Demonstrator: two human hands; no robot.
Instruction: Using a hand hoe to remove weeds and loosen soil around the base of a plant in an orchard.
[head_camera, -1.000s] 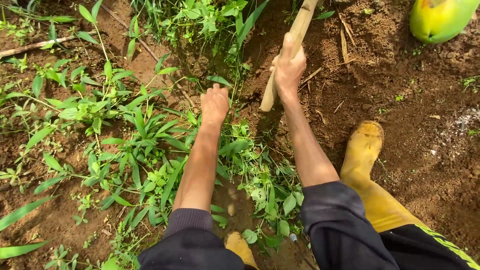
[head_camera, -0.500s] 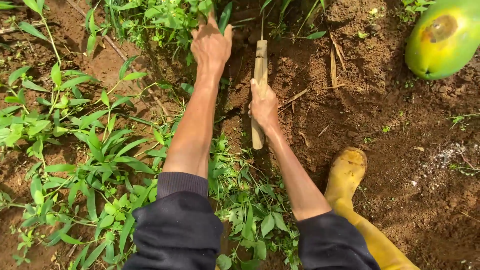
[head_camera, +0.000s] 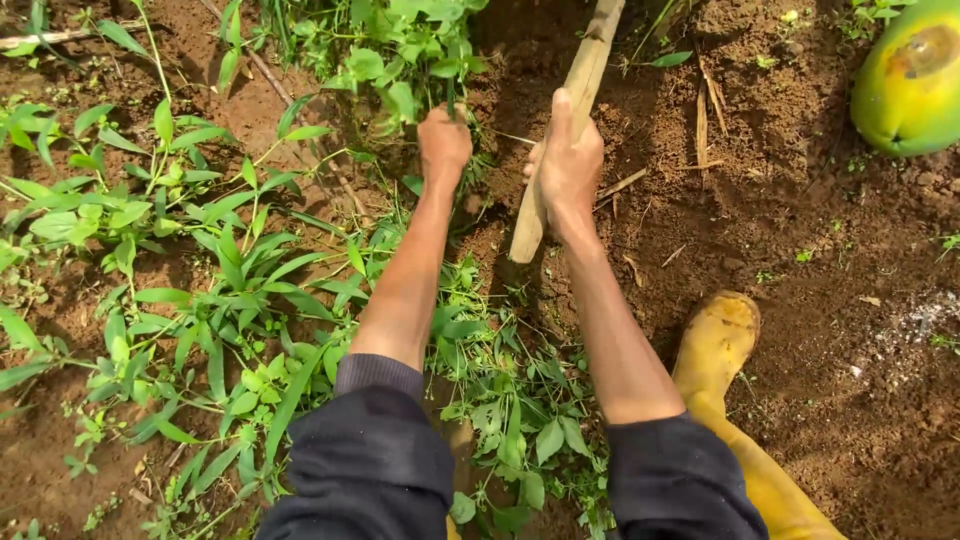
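**Wooden handle gripped, weeds clutched in brown soil**

Dark sleeves (head_camera: 370, 470) sit closest to the camera, pushed up to the elbows, with both bare forearms reaching away over the ground. Beside the right forearm stands a yellow rubber boot (head_camera: 725, 350) on bare brown soil (head_camera: 800, 230), well behind the fingers of that hand.

Further out, the right hand (head_camera: 568, 165) wraps a pale wooden handle (head_camera: 585, 75); the fingers are curled tight around the shaft and the thumb lies straight up along it. The handle's lower end pokes out just below the hand, and the rest runs up and away past the fingertips to the top edge of the view. Whatever tool head it carries is out of sight.

To the left of those fingers, near but apart, the left hand (head_camera: 444, 142) is balled into a fist, knuckles up, closed on stems of a leafy green weed clump (head_camera: 400, 50) that spreads just beyond the fingers.

More weeds (head_camera: 200, 260) carpet the ground left of the left arm. Far off to the right, well apart from both hands, a green-yellow fruit (head_camera: 908, 85) lies on the soil.
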